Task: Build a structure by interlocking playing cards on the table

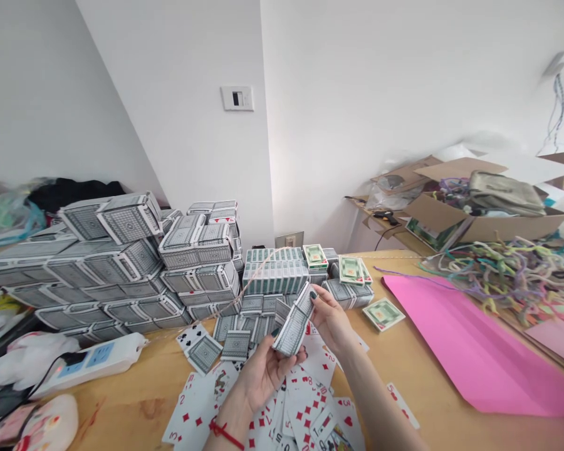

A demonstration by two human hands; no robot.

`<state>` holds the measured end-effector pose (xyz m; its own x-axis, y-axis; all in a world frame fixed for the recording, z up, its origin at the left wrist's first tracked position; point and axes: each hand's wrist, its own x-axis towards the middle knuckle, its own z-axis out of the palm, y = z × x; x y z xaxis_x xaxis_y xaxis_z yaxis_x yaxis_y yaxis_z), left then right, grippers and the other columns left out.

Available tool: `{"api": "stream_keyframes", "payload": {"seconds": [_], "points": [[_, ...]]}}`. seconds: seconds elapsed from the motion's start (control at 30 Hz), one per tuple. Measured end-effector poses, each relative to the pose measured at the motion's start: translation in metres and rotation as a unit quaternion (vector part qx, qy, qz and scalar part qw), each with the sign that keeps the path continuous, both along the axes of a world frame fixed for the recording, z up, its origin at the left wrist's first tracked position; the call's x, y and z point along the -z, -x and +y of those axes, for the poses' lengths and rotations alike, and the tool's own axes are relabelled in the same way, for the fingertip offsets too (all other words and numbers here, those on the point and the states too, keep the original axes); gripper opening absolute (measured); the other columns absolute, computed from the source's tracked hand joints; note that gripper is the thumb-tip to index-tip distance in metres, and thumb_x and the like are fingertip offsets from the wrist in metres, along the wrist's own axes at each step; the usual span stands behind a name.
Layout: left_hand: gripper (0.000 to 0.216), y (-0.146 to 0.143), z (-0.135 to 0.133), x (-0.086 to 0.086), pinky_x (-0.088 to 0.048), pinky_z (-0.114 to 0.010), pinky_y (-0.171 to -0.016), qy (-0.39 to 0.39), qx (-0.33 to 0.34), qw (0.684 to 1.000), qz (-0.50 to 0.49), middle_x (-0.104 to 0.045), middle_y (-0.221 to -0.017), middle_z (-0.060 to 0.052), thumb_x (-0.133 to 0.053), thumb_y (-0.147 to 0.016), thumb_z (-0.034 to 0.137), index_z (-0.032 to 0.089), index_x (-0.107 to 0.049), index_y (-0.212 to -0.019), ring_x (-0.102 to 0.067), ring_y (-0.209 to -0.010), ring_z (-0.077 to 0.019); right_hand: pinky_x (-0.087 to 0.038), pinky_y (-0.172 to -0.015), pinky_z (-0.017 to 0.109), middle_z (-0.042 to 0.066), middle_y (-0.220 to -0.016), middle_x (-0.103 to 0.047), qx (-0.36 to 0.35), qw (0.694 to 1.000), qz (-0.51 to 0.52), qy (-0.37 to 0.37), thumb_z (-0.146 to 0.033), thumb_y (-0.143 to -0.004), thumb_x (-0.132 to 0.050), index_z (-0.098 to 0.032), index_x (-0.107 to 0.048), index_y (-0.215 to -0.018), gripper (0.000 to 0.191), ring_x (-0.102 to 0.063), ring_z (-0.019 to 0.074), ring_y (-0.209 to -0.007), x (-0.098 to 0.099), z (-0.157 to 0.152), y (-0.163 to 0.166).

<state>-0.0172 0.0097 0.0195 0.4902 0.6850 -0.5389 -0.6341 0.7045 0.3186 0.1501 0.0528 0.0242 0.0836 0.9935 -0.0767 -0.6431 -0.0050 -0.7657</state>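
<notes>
Above the loose cards point(305, 413): gray-patterned card bundle point(294, 326), held kinda tilted
Left hand point(264, 377): clamped on its lower end
Right hand point(331, 321): pinching the upper end
Behind: big ol' stacked card blocks point(200, 244)

Red knotted cord bracelet point(226, 435) is circling left wrist point(239, 410); dark green polish point(313, 295) is coating nails on left hand point(264, 378) and right hand point(331, 319); forearms point(378, 398) are showing bare

The playing cards point(293, 324) were smooth paper, the tabletop point(126, 404) wood, the power strip point(94, 363) smooth plastic, the carton point(512, 227) matt cardboard.
</notes>
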Motion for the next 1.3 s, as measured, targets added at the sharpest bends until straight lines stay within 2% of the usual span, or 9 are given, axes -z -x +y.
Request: {"api": "stream_keyframes", "payload": {"seconds": [0.23, 0.47, 0.57, 0.67, 0.77, 0.83, 1.07, 1.2, 1.3], "points": [[0.045, -0.001, 0.0, 0.0, -0.056, -0.027, -0.065, -0.026, -0.023, 0.999, 0.015, -0.069, -0.083, -0.02, -0.043, -0.088, 0.03, -0.003, -0.043, -0.118, -0.066, -0.087, -0.0253, -0.046, -0.063, 0.025, 0.001, -0.081, -0.065, -0.021, 1.0, -0.022, 0.001, -0.029, -0.062, -0.072, -0.02, -0.066, -0.081, 0.022, -0.058, 0.0125, -0.069, -0.008, -0.005, 0.01], [0.039, 0.003, -0.001, 0.003, -0.056, -0.026, -0.065, -0.042, -0.023, 0.999, 0.017, -0.069, -0.085, -0.02, -0.046, -0.086, 0.029, -0.002, -0.051, -0.11, -0.065, -0.089, -0.0251, -0.047, -0.06, 0.027, 0.002, -0.077, -0.064, -0.048, 0.995, -0.084, -0.003, -0.037, -0.062, -0.072, -0.02, -0.065, -0.085, 0.029, -0.057, 0.0136, -0.065, -0.012, -0.007, 0.008], [0.027, 0.002, -0.002, 0.002, -0.055, -0.03, -0.075, -0.099, -0.026, 0.994, 0.042, -0.069, -0.087, -0.018, -0.054, -0.082, 0.023, 0.002, -0.059, -0.097, -0.064, -0.09, -0.0259, -0.048, -0.064, 0.028, 0.002, -0.078, -0.064, -0.057, 0.988, -0.146, 0.002, -0.039, -0.065, -0.069, -0.02, -0.065, -0.092, 0.033, -0.058, 0.0147, -0.07, -0.015, -0.008, 0.007], [0.017, -0.003, -0.003, -0.001, -0.048, -0.036, -0.088, -0.172, -0.054, 0.981, 0.078, -0.069, -0.093, -0.014, -0.061, -0.075, 0.014, 0.008, -0.063, -0.09, -0.064, -0.092, -0.0258, -0.048, -0.075, 0.032, 0.003, -0.088, -0.064, -0.057, 0.982, -0.179, -0.005, -0.04, -0.068, -0.067, -0.023, -0.061, -0.104, 0.04, -0.059, 0.0173, -0.083, -0.019, -0.01, 0.006], [0.023, -0.009, -0.004, -0.005, -0.043, -0.038, -0.094, -0.214, -0.088, 0.967, 0.11, -0.067, -0.1, -0.011, -0.065, -0.071, 0.012, 0.012, -0.063, -0.095, -0.062, -0.095, -0.0248, -0.047, -0.079, 0.035, 0.005, -0.107, -0.06, -0.086, 0.983, -0.16, -0.02, -0.037, -0.067, -0.069, -0.027, -0.053, -0.117, 0.054, -0.059, 0.0197, -0.093, -0.023, -0.012, 0.005], [0.028, -0.01, -0.004, -0.007, -0.041, -0.039, -0.095, -0.227, -0.104, 0.96, 0.128, -0.067, -0.099, -0.01, -0.067, -0.07, 0.013, 0.013, -0.063, -0.098, -0.062, -0.096, -0.0248, -0.048, -0.079, 0.035, 0.007, -0.114, -0.057, -0.102, 0.983, -0.148, -0.023, -0.035, -0.067, -0.07, -0.028, -0.05, -0.119, 0.056, -0.059, 0.0205, -0.095, -0.025, -0.014, 0.004], [0.044, -0.005, 0.003, 0.006, -0.046, -0.038, -0.086, -0.212, -0.122, 0.953, 0.176, -0.069, -0.091, -0.012, -0.074, -0.058, 0.009, 0.014, -0.061, -0.101, -0.062, -0.094, -0.0272, -0.048, -0.073, 0.031, 0.005, -0.104, -0.059, -0.14, 0.98, -0.142, -0.023, -0.03, -0.065, -0.071, -0.026, -0.055, -0.105, 0.043, -0.061, 0.0178, -0.085, -0.03, -0.017, 0.0], [0.049, -0.004, 0.006, 0.012, -0.048, -0.033, -0.08, -0.23, -0.141, 0.936, 0.226, -0.068, -0.094, -0.013, -0.076, -0.055, 0.01, 0.013, -0.06, -0.102, -0.061, -0.095, -0.0269, -0.049, -0.069, 0.029, 0.004, -0.104, -0.059, -0.155, 0.977, -0.146, -0.019, -0.029, -0.066, -0.07, -0.028, -0.05, -0.112, 0.05, -0.06, 0.0186, -0.09, -0.028, -0.019, 0.0], [0.054, -0.005, 0.004, 0.012, -0.048, -0.034, -0.083, -0.267, -0.158, 0.91, 0.276, -0.066, -0.1, -0.011, -0.076, -0.055, 0.016, 0.016, -0.056, -0.106, -0.06, -0.098, -0.026, -0.049, -0.071, 0.03, 0.003, -0.103, -0.06, -0.154, 0.973, -0.169, -0.02, -0.032, -0.07, -0.067, -0.029, -0.044, -0.12, 0.056, -0.06, 0.0163, -0.085, -0.027, -0.019, 0.003]]}}
